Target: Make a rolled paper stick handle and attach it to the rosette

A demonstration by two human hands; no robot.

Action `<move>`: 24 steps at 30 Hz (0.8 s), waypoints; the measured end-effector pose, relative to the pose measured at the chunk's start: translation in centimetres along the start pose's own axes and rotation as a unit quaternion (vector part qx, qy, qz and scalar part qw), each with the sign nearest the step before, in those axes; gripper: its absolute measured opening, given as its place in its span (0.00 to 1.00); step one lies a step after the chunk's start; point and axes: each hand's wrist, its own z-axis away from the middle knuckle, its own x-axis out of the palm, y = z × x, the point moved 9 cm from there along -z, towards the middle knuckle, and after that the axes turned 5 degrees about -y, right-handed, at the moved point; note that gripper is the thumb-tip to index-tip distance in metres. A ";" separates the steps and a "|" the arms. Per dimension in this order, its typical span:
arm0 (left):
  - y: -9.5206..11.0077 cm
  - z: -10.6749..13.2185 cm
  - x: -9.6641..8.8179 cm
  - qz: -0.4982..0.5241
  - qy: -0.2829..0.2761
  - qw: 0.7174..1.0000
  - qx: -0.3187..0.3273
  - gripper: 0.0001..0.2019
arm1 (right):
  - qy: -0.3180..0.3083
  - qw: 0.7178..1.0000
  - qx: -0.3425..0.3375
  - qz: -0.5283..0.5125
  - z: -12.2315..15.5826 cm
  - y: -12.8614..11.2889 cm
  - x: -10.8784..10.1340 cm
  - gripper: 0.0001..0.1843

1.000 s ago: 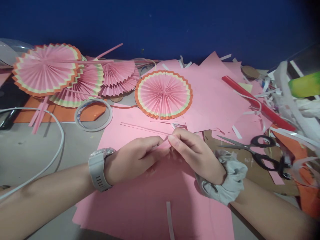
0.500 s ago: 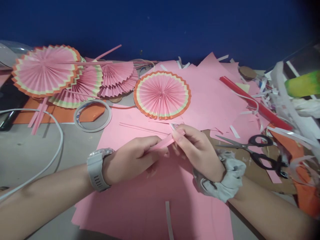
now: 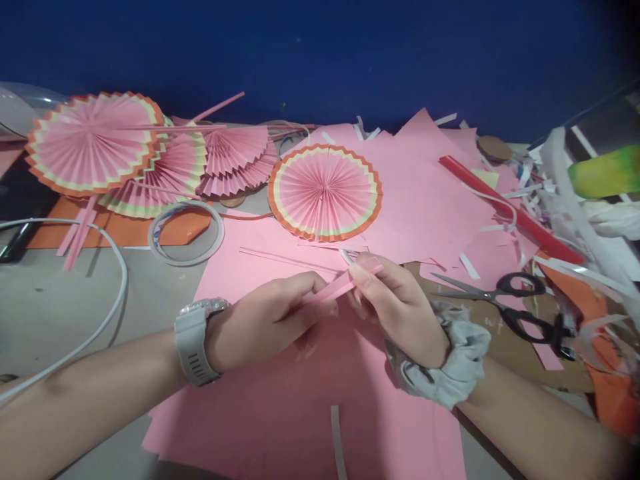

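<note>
Pink strip (image 3: 337, 289) in both grips (image 3: 265, 320) (image 3: 403, 307) (aslant)

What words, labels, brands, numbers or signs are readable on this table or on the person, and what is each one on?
"w" and what looks like "f" or "t": handwritten in white on the brown cardboard.
Blue marks inside the tape roll: too small and blurred to read.
Watch face: angled away, unreadable.
I can make out no other text.

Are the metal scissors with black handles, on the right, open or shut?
Open. The scissors show two blades parted at their tips, and their black finger loops sit apart.
</note>
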 end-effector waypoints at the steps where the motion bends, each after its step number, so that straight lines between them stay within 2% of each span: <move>1: 0.0 0.0 0.0 0.006 0.000 1.000 0.004 0.13 | -0.019 1.000 -0.002 0.004 0.0 0.0 0.3 0.21; 4: -0.1 0.0 -0.1 0.013 0.010 1.000 0.002 0.14 | -0.058 0.998 0.003 0.030 -0.1 0.0 1.1 0.22; 9: -0.1 0.0 -0.2 0.019 0.010 1.000 -0.004 0.15 | -0.022 0.999 0.010 0.021 -0.1 0.1 0.5 0.23; 15: 0.0 0.0 -0.3 -0.002 0.024 1.000 0.006 0.14 | -0.083 0.996 0.000 0.033 -0.2 0.1 1.4 0.18; 24: -0.1 0.0 -0.1 -0.015 0.013 1.000 -0.006 0.15 | -0.093 0.994 0.018 0.056 -0.3 0.3 1.5 0.19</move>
